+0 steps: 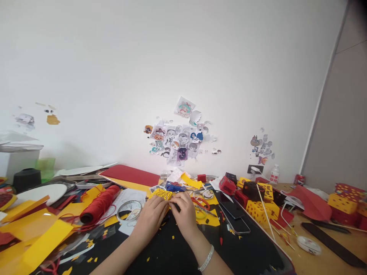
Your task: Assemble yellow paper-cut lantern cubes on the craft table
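Note:
Close together at the middle of the desk, both my hands work on a small yellow paper piece with a black cut-out pattern. My left hand is closed around its near side, fingers curled and partly covering it. At its right edge my right hand pinches, thumb and fingertips meeting close to the left fingertips. Exactly what lies between the fingertips is hidden. A clear roll of tape lies beside my left hand. Red-handled scissors lie right of my right hand, near more yellow paper.
Yellow sheets and a red thread spool crowd the left side. Phones and a red pen lie to the right. Patterned yellow boxes, a bottle and thin sticks stand or lie further right. Scraps dot the black mat.

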{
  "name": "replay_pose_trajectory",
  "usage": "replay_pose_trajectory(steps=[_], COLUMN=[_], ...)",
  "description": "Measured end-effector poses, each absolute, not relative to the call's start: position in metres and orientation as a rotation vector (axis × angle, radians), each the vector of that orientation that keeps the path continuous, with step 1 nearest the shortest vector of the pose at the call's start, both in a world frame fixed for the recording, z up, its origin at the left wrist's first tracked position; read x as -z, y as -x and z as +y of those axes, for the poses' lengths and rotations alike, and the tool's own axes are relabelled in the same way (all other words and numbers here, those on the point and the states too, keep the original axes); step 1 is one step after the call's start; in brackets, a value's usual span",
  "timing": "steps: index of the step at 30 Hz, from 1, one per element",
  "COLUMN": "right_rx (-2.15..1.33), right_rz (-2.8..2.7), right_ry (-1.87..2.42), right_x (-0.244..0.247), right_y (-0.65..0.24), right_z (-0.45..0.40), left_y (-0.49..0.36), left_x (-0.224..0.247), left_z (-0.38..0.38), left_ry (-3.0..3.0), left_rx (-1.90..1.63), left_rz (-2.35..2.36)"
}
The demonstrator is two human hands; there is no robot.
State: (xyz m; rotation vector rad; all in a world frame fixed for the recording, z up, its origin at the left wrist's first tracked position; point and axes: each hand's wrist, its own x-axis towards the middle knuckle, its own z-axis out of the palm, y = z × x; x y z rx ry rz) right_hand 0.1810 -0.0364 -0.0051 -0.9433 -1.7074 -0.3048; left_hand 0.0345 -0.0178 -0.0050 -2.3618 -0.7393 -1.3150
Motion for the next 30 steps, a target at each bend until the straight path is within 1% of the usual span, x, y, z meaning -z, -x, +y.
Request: replay_pose_trajectory(steps=[5, 19, 30], right_rx=[0.309, 0.161, 0.184], right_rz=[-1.661, -1.653, -1.653], right_ry=[0.963, 0.949, 0.951], right_x=[0.0057, 0.0036, 0.0059], right_y=[-0.1799, -0.1799, -0.1794], right_z=[-0.0353, -0.0357, -0.034], left_y=[-0.0335, -0.0346, -0.0335], left_x=[0.0037, 0.0036, 0.004], left_z=[-0.0183, -0.0197, -0.0185], left_ry=[2.331, 2.304, 2.318], left_rx=[1.299, 1.353, 1.312], left_rz=[-0.748, -0.713, -0.715])
